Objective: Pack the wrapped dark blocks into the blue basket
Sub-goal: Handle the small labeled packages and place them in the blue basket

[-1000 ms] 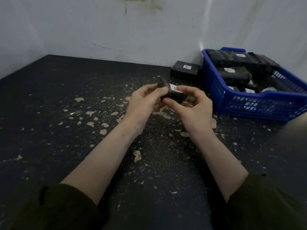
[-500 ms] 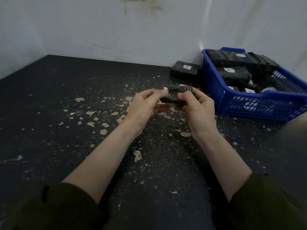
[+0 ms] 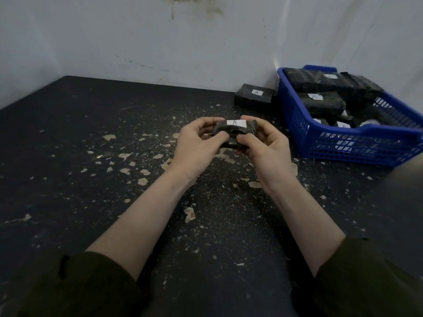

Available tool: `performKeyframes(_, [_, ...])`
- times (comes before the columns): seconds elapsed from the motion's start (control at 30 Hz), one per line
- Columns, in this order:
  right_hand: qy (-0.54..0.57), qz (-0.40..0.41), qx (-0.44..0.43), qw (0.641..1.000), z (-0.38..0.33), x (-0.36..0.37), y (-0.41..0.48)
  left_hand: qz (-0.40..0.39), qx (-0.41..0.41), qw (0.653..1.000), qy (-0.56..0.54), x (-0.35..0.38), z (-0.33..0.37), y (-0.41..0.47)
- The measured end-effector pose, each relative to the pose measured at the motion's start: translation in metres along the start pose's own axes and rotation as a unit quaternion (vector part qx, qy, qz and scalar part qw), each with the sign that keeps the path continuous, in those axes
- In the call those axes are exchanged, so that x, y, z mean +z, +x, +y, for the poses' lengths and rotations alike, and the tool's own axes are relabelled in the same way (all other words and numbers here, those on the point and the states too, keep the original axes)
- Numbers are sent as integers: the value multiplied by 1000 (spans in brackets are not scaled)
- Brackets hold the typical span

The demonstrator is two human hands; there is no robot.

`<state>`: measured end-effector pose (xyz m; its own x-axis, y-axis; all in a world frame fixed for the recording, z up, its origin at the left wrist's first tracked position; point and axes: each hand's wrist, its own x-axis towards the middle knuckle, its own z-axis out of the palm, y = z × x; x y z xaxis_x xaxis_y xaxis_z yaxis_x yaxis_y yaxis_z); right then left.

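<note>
Change: the block (image 3: 231, 132) has been turned since half a second ago, and its white label (image 3: 236, 123) now faces up and lies level.
Fingers: the left fingers (image 3: 201, 123) and right fingers (image 3: 265, 127) curl round the block's far side. Both thumbs press on its near face, almost meeting.
Left hand (image 3: 198, 145): clamped on the block's left end.
Right hand (image 3: 269, 147): clamped on the block's right end.
Block: held off the table (image 3: 87, 184) between the two hands, left of the basket (image 3: 357, 148) and apart from it.
Basket: blue, at the right rear by the wall (image 3: 160, 42).
Packed blocks (image 3: 320, 105): several dark wrapped ones are piled inside, some with labels up. The lower ones are too hidden to count.
Spare block (image 3: 253, 97): flat on the table just beside the basket's rear left corner, label up. It may be touching the basket, but that is hard to tell.
Table: dark, strewn with pale flakes (image 3: 143, 181), thickest under the hands.
Sleeves (image 3: 68, 284): dark, ending at mid-forearm, with both forearms bare.
</note>
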<state>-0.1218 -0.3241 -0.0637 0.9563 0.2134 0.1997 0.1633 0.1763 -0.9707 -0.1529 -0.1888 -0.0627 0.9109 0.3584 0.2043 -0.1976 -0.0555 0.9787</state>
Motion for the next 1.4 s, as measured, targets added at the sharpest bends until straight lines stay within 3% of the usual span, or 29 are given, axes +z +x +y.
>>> performKeyframes(0.2, [-33,-46,-54,997,-2,0,-5,-43,-64,987,-143,-6,6,3])
performKeyframes(0.3, [-38,-52,-54,996,-1,0,-5,-19,-67,989,-129,-5,5,3])
performKeyframes(0.4, [29,-49,-12,998,-1,0,-4,0,-68,988,-135,-4,3,4])
performKeyframes(0.6, [13,31,17,999,1,1,-1,11,-43,997,-59,0,0,3])
performKeyframes(0.8, [-1,22,15,1000,-2,0,-2,-11,-82,994,-74,0,-1,2])
performKeyframes(1.0, [33,15,34,999,0,0,0,15,-64,997,-46,-1,-2,4])
performKeyframes(1.2, [-48,11,37,998,1,-3,2,23,-26,999,-8,0,0,1])
performKeyframes(1.4, [-66,8,11,998,3,-2,2,-16,-50,994,-95,-3,-1,3])
